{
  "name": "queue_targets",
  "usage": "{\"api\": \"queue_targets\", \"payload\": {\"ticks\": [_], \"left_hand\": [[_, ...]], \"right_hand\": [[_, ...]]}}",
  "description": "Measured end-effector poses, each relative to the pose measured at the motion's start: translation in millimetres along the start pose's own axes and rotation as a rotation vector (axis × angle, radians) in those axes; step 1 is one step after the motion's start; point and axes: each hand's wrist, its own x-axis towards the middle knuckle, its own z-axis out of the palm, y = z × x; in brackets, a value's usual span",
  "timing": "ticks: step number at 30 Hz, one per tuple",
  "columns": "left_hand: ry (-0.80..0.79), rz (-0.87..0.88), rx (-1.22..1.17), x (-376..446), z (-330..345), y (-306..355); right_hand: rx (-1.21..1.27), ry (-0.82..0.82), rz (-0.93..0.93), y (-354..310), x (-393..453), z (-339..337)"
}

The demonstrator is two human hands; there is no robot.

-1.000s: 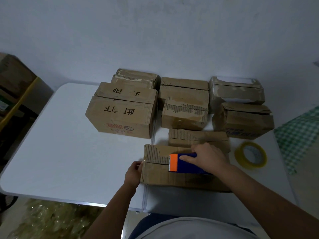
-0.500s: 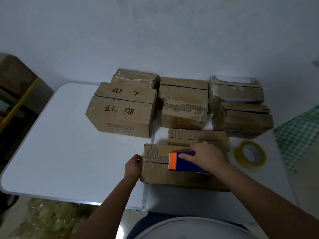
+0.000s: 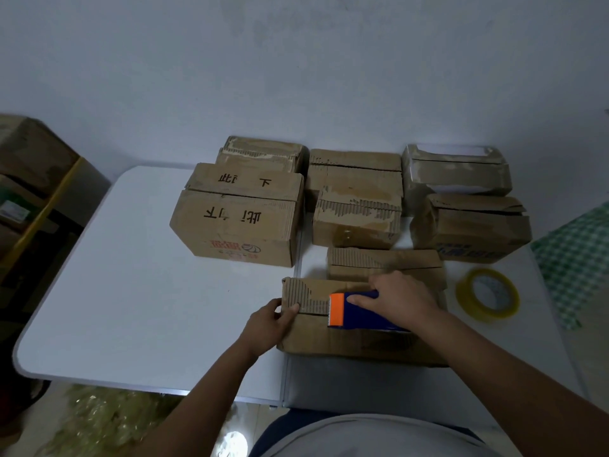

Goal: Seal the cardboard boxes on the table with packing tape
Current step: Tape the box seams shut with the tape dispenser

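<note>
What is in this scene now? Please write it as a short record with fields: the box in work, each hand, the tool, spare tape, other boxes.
box in work: nearest cardboard box, at the near table edge, flaps closed
left hand: left hand grips the box's left end, thumb on top
right hand: right hand holds the tape dispenser on the box top
tool: blue body, orange front end pointing left, over the flap seam
spare tape: yellowish tape roll lying flat, right of the box
other boxes: about seven behind, one with black handwriting
</note>
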Motion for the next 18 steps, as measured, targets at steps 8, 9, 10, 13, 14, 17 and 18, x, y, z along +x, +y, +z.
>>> {"api": "queue_targets", "payload": {"ticks": [8, 9, 10, 13, 14, 17, 18], "left_hand": [[0.034, -0.096, 0.096, 11, -21, 21], [0.168, 0.001, 0.270, 11, -22, 22], [0.276, 0.135, 0.342, 9, -20, 25], [0.246, 0.440, 0.412, 12, 4, 32], [0.214, 0.467, 0.521, 14, 14, 29], [0.232, 0.460, 0.738, 21, 24, 14], [0.236, 0.464, 0.747, 24, 23, 11]], "right_hand": [[-0.007, -0.028, -0.006, 3, 3, -1], [-0.011, -0.026, -0.003, 2, 4, 0], [-0.016, -0.025, 0.001, 1, 6, 0], [-0.029, -0.047, 0.016, -1, 10, -3], [-0.033, -0.065, 0.029, -2, 11, -4], [-0.042, -0.135, 0.072, -3, 12, -5], [-0.044, -0.163, 0.080, -3, 12, -6]]}}
